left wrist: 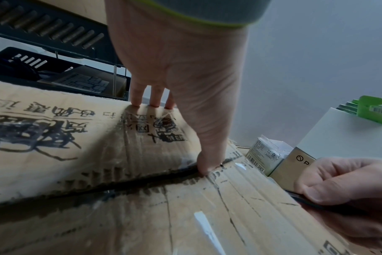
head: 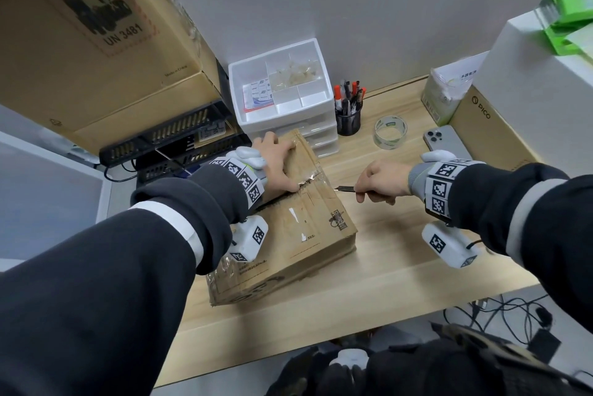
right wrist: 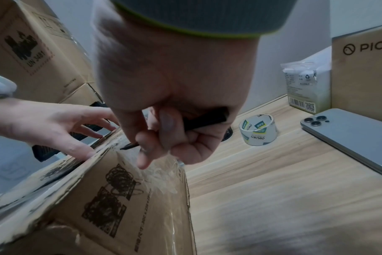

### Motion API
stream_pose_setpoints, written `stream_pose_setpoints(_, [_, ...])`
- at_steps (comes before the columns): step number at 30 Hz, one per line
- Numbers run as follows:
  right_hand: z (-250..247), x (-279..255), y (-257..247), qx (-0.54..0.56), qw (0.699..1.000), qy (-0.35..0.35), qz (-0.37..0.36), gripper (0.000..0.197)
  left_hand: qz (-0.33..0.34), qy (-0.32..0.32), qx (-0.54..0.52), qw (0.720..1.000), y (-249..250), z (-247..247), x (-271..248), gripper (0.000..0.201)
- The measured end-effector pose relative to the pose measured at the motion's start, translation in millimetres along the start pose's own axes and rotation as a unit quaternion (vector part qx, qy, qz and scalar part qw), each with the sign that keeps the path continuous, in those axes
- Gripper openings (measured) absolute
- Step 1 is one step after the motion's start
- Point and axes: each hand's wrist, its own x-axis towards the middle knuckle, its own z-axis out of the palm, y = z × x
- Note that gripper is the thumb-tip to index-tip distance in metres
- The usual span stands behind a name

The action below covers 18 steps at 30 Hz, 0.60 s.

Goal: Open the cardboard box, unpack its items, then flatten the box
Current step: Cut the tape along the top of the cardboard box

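A worn brown cardboard box (head: 305, 228) lies on the wooden desk (head: 401, 254) with its top flaps closed. Torn clear tape runs along its middle seam (left wrist: 142, 181). My left hand (head: 276, 164) rests flat on the far flap, fingers (left wrist: 155, 96) reaching its far edge and the thumb (left wrist: 207, 165) pressing at the seam. My right hand (head: 382, 180) grips a black utility knife (right wrist: 205, 120) just off the box's right side. The knife's blade (head: 340, 189) points at the right end of the seam. What is inside the box is hidden.
A tape roll (head: 390, 132), a phone (head: 446, 142) and a PICO box (head: 487, 126) sit at the right. A pen cup (head: 348, 113) and white drawer organiser (head: 282, 87) stand behind the box. A large carton (head: 96, 42) on a black rack (head: 167, 139) fills the left.
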Motion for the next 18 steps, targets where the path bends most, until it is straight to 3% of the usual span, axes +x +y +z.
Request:
stream_pose_setpoints(6, [-4, 5, 12, 0.050, 0.998, -0.003, 0.022, 0.026, 0.002, -0.018, 0.016, 1.000, 1, -4, 2, 0.107])
stream_pose_setpoints(10, [-8, 10, 22, 0.118, 0.992, 0.040, 0.038, 0.023, 0.001, -0.014, 0.026, 1.000, 3, -5, 3, 0.107])
stream_pose_setpoints(18, [-4, 19, 21, 0.126, 0.988, 0.067, 0.059, 0.013, -0.006, -0.003, 0.062, 0.998, 9, -9, 10, 0.108])
